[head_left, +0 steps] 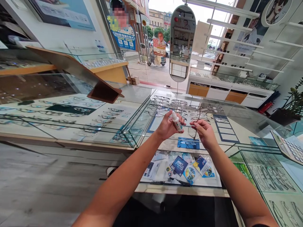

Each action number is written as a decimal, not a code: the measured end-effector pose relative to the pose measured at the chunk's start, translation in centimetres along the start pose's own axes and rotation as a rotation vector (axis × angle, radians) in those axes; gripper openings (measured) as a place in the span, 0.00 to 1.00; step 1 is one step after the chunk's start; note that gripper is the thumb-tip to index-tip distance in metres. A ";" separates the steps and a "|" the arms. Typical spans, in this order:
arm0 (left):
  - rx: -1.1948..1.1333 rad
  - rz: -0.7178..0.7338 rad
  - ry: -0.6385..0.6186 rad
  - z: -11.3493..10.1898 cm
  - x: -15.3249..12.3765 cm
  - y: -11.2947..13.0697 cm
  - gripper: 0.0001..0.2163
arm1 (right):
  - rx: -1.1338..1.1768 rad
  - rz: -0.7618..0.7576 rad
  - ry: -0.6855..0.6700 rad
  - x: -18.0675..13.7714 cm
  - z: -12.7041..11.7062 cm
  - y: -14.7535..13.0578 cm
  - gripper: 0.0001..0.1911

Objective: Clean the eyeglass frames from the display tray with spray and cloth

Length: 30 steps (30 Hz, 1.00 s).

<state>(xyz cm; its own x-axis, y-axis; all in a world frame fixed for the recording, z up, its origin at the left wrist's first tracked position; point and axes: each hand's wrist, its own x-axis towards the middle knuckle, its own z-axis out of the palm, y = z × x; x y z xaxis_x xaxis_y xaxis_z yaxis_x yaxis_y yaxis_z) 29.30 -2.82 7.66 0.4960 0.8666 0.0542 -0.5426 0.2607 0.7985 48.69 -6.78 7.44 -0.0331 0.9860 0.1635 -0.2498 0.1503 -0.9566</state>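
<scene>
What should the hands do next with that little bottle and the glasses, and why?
Probably tilt the spray bottle toward the lens and press once. The left hand grips it with its top end up, close beside the glasses that the right hand pinches by the frame, so a short tilt seems enough.

Oval mirror [182, 41] behind glass display counter [137, 93], calculator [290, 148] at right

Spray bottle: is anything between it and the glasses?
Nothing visible. The left hand holds the bottle, and the right hand holds the glasses beside it. Only open air lies between them, above the glass counter.
</scene>
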 end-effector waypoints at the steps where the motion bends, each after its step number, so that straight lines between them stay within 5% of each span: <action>1: 0.018 -0.003 -0.002 0.0 0.0 0.0 0.30 | -0.005 0.001 -0.006 0.0 0.0 0.0 0.25; 13: 0.123 0.001 -0.017 -0.2 0.2 -0.4 0.31 | -0.018 -0.006 -0.016 -0.1 0.2 -0.1 0.25; 23: 0.681 0.347 0.180 -0.7 0.6 -2.2 0.21 | -0.041 0.027 -0.095 -0.4 0.6 0.8 0.22; 30: 0.769 0.408 0.206 -0.6 0.4 -2.2 0.20 | -0.106 0.032 -0.126 -0.8 0.9 1.0 0.22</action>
<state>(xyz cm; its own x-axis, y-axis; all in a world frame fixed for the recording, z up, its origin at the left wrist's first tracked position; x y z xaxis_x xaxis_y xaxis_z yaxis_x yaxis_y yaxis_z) 30.29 -2.84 5.54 0.1922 0.9081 0.3721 -0.0086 -0.3776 0.9259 47.60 -7.47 6.53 -0.1624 0.9744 0.1553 -0.1433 0.1324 -0.9808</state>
